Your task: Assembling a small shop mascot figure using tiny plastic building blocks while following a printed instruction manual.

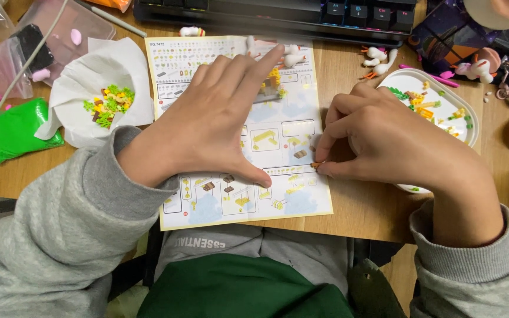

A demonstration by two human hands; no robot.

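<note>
A building-brick instruction sheet (284, 194) lies flat on the wooden desk (372, 206). My left hand (213, 118) rests palm down on the sheet with fingers spread, its index finger reaching to a small yellow and grey brick model (274, 82) near the sheet's top. My right hand (384, 141) is curled at the sheet's right edge and pinches a tiny brown brick piece (316, 165) between thumb and fingertips. Both arms wear grey sleeves.
A white paper bowl (119, 70) of small green and yellow bricks sits left of the sheet. A white oval dish (466, 112) with several loose bricks sits on the right. A dark keyboard (278, 15) runs along the back. Green and pink bags (13, 129) lie at far left.
</note>
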